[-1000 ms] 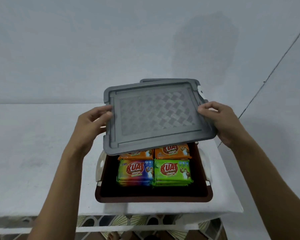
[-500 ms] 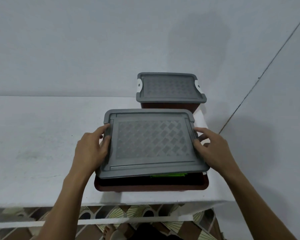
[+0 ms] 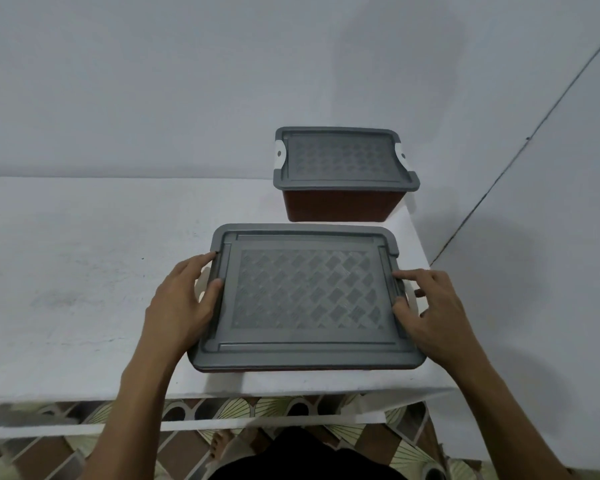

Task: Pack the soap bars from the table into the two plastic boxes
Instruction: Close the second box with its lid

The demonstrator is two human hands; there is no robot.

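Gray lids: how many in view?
2. One gray lid sits on the far box near the wall; the other lies on the near box, between the left hand and right hand.

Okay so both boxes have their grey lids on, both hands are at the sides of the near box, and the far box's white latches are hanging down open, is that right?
Not quite. In the head view the far box has its white latches folded up against the lid, not hanging open. The rest holds: both grey lids are on, and the left hand and right hand sit at the sides of the near box.
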